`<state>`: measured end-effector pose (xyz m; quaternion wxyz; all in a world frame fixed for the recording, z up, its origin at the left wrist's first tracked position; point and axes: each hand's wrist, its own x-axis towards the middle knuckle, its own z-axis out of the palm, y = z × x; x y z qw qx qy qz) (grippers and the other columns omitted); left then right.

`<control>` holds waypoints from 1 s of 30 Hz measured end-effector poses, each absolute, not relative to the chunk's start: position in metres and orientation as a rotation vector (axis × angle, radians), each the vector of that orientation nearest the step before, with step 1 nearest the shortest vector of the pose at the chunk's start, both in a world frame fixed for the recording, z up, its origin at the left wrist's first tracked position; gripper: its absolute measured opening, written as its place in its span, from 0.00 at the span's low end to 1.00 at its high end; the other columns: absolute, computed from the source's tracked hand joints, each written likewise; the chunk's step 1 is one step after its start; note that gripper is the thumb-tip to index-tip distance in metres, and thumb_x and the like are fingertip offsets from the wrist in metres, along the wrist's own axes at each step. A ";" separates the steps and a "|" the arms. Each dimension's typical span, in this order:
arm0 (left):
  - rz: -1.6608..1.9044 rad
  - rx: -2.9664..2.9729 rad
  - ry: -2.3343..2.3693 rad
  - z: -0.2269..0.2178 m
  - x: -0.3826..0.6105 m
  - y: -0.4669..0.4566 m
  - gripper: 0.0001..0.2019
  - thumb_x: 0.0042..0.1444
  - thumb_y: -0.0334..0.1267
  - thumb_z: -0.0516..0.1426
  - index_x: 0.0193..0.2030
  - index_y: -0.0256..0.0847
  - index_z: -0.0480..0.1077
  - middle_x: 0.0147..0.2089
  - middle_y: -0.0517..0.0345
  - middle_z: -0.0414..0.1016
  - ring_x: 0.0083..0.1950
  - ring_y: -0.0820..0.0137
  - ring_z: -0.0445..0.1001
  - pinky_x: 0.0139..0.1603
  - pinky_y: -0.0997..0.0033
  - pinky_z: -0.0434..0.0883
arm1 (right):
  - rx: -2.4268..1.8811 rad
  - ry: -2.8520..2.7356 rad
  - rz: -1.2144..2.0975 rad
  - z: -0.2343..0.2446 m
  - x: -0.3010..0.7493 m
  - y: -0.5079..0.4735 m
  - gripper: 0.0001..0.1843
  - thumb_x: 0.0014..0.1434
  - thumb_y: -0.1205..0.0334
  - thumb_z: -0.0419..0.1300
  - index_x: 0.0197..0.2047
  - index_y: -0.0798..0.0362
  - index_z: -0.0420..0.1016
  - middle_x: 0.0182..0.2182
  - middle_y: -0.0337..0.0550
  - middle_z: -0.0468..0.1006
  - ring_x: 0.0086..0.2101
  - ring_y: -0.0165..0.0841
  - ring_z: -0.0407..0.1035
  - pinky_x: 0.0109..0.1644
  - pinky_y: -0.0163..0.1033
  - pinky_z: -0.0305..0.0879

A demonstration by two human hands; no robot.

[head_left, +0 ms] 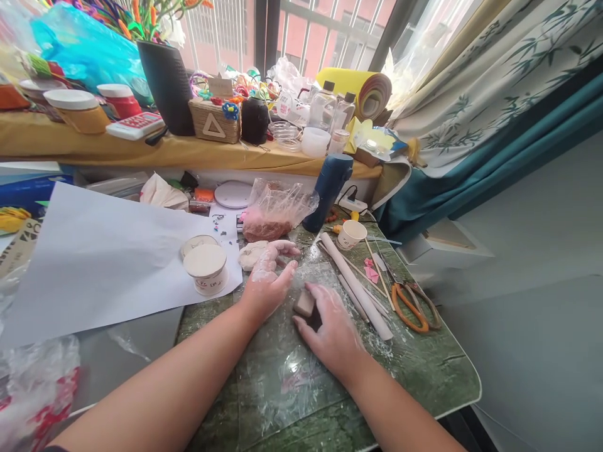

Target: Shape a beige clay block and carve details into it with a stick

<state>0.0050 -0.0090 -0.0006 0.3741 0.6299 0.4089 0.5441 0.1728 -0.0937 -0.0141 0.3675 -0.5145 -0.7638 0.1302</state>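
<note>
My right hand (332,326) rests on the plastic-covered green table (424,370), fingers curled round a small brownish block (305,304) of clay-like stuff. My left hand (266,282), dusted white, lies just left of it with fingers stretched forward and loosely apart, holding nothing. Its fingertips reach toward a pale lump of dough or clay (251,253). A white rolling stick (355,284) lies to the right of my right hand.
A lidded paper cup (206,269) stands on a large white sheet (94,263) at left. Behind are a plastic bag of pinkish material (273,216), a dark blue bottle (328,191), a small paper cup (351,234) and orange-handled scissors (409,307). A cluttered shelf (141,150) runs along the window.
</note>
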 end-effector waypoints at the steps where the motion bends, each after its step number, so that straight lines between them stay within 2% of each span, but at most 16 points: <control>1: 1.394 1.609 1.050 -0.001 0.005 -0.009 0.12 0.62 0.33 0.57 0.53 0.44 0.68 0.50 0.54 0.77 0.52 0.65 0.75 0.54 0.62 0.71 | -1.343 -1.992 0.360 -0.016 0.172 -0.092 0.34 0.63 0.61 0.64 0.69 0.47 0.60 0.59 0.54 0.73 0.60 0.51 0.68 0.63 0.61 0.68; 3: 1.394 1.604 1.053 0.000 0.005 -0.009 0.12 0.62 0.33 0.57 0.53 0.44 0.68 0.50 0.54 0.77 0.52 0.64 0.74 0.53 0.62 0.71 | -1.379 -2.008 0.393 -0.019 0.171 -0.090 0.32 0.63 0.62 0.64 0.67 0.48 0.62 0.59 0.54 0.73 0.59 0.51 0.68 0.64 0.62 0.67; 7: 1.374 1.601 1.046 0.001 0.005 -0.010 0.12 0.62 0.32 0.57 0.52 0.43 0.68 0.50 0.53 0.77 0.51 0.64 0.74 0.52 0.62 0.71 | -1.352 -2.001 0.388 -0.013 0.172 -0.090 0.24 0.65 0.64 0.62 0.64 0.47 0.66 0.53 0.51 0.77 0.53 0.48 0.72 0.59 0.60 0.71; 11: 1.354 1.585 1.038 0.003 0.006 -0.011 0.12 0.62 0.32 0.57 0.52 0.43 0.68 0.49 0.53 0.77 0.51 0.65 0.74 0.52 0.63 0.71 | -1.127 -1.869 0.204 -0.008 0.174 -0.093 0.28 0.66 0.65 0.62 0.67 0.45 0.62 0.55 0.51 0.76 0.55 0.47 0.71 0.60 0.59 0.70; 14: 1.351 1.568 1.036 0.002 0.006 -0.011 0.12 0.62 0.32 0.57 0.53 0.43 0.68 0.50 0.53 0.76 0.50 0.65 0.74 0.53 0.63 0.70 | -1.210 -1.932 0.244 -0.013 0.173 -0.092 0.30 0.65 0.62 0.63 0.68 0.45 0.61 0.55 0.52 0.76 0.55 0.49 0.72 0.58 0.60 0.71; 18: 1.365 1.547 1.039 0.002 0.005 -0.010 0.12 0.62 0.33 0.57 0.52 0.43 0.68 0.50 0.53 0.76 0.51 0.65 0.74 0.53 0.63 0.70 | -1.356 -1.988 0.329 -0.019 0.172 -0.087 0.34 0.62 0.59 0.65 0.69 0.48 0.60 0.58 0.54 0.74 0.57 0.51 0.69 0.61 0.63 0.68; 22: 1.356 1.558 1.034 0.002 0.005 -0.009 0.13 0.62 0.32 0.57 0.53 0.43 0.68 0.50 0.53 0.76 0.50 0.66 0.74 0.53 0.64 0.70 | -1.332 -2.013 0.429 -0.013 0.175 -0.089 0.25 0.64 0.60 0.64 0.63 0.46 0.67 0.52 0.50 0.78 0.52 0.49 0.72 0.57 0.60 0.72; 24: 1.355 1.562 1.038 0.001 0.005 -0.009 0.13 0.62 0.32 0.57 0.53 0.43 0.68 0.50 0.53 0.76 0.50 0.66 0.74 0.52 0.64 0.70 | -1.248 -1.895 0.385 -0.010 0.178 -0.092 0.23 0.65 0.60 0.63 0.62 0.46 0.68 0.52 0.50 0.77 0.53 0.48 0.72 0.57 0.59 0.71; 27: 1.351 1.567 1.041 0.000 0.005 -0.009 0.13 0.62 0.33 0.57 0.53 0.43 0.68 0.50 0.54 0.76 0.50 0.66 0.74 0.52 0.64 0.71 | -1.228 -1.713 0.295 -0.009 0.181 -0.095 0.26 0.64 0.60 0.63 0.64 0.47 0.64 0.55 0.53 0.75 0.54 0.49 0.72 0.58 0.60 0.71; 30: 1.357 1.559 1.042 -0.001 0.005 -0.009 0.13 0.62 0.33 0.57 0.53 0.43 0.68 0.50 0.54 0.77 0.50 0.66 0.74 0.52 0.64 0.71 | -1.331 -1.840 0.306 -0.012 0.180 -0.094 0.32 0.62 0.58 0.65 0.67 0.48 0.62 0.55 0.54 0.76 0.54 0.51 0.72 0.58 0.61 0.71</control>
